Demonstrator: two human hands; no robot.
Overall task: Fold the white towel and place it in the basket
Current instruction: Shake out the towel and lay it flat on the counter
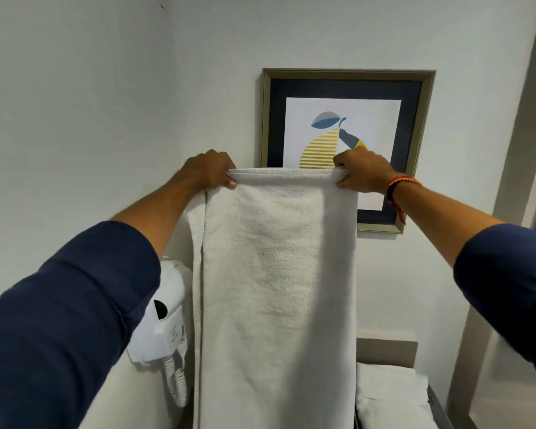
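Observation:
The white towel (276,289) hangs straight down in front of me, doubled lengthwise, with a second layer showing along its left edge. My left hand (211,170) grips its top left corner and my right hand (361,173) grips its top right corner, both raised at chest height with arms stretched out. The towel's lower end runs out of view at the bottom. No basket is visible.
A framed pear picture (347,131) hangs on the wall behind the towel. A white wall-mounted hair dryer (164,320) with a coiled cord sits at lower left. White folded linen (390,394) lies at lower right, below a beige panel (387,351).

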